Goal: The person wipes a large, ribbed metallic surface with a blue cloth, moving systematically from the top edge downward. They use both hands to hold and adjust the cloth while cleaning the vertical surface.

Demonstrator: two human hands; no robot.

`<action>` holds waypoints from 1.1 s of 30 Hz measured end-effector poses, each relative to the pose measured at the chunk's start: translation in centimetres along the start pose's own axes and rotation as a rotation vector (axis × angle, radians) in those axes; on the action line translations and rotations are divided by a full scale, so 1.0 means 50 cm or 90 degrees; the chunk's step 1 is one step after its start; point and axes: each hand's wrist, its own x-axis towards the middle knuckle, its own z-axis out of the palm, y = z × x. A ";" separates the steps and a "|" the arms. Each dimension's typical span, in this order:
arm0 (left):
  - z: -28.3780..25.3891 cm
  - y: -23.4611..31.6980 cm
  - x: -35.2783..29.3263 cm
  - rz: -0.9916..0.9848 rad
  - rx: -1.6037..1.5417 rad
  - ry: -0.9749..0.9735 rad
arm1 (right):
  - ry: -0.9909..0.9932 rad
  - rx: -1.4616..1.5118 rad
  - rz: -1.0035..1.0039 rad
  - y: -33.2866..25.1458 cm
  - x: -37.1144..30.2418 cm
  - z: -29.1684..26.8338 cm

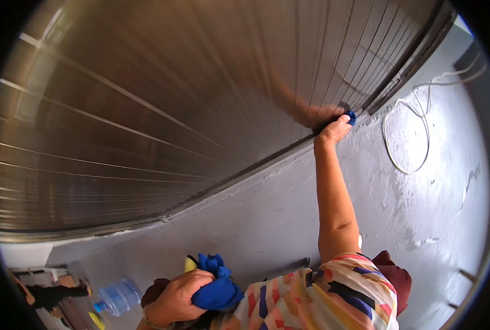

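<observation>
My right arm is stretched out, and my right hand (pixel 335 131) is closed on a dark blue cloth (pixel 352 117). It presses the cloth against the lower edge of a shiny brownish metal panel (pixel 228 104) with long vertical grooves. The arm's blurred reflection shows in the metal. Close to my body, my left hand (pixel 181 297) is wrapped round a bunched blue cloth (pixel 220 289). A yellow item (pixel 190 263) sticks up beside that cloth; its kind is partly hidden.
A smooth grey surface (pixel 267 203) runs along the panel's edge. A white cable (pixel 386 137) lies looped at the right. At the lower left are a large clear blue water bottle (pixel 118 297) and part of another person in dark clothes (pixel 52 297).
</observation>
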 end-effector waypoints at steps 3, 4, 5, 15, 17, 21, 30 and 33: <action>-0.029 -0.058 -0.031 0.026 0.045 -0.032 | -0.093 0.101 0.000 -0.030 -0.141 -0.029; -0.042 -0.072 -0.020 0.077 0.038 -0.071 | -0.124 0.147 -0.040 0.027 -0.125 -0.043; -0.055 -0.087 -0.014 0.101 0.036 -0.087 | -0.082 0.133 -0.055 0.038 -0.180 -0.043; -0.138 -0.198 -0.007 0.224 -0.138 -0.075 | -0.140 0.112 0.037 -0.009 -0.720 -0.144; -0.138 -0.209 -0.009 0.272 -0.169 -0.091 | -0.147 0.115 0.114 0.004 -0.773 -0.152; -0.141 -0.223 0.009 0.353 -0.183 -0.120 | -0.150 0.158 0.155 0.075 -0.746 -0.155; -0.124 -0.236 0.044 0.238 -0.138 -0.032 | -0.178 0.097 0.169 0.047 -0.903 -0.181; -0.119 -0.255 0.048 0.137 -0.063 -0.042 | -0.178 0.073 0.218 -0.006 -0.884 -0.181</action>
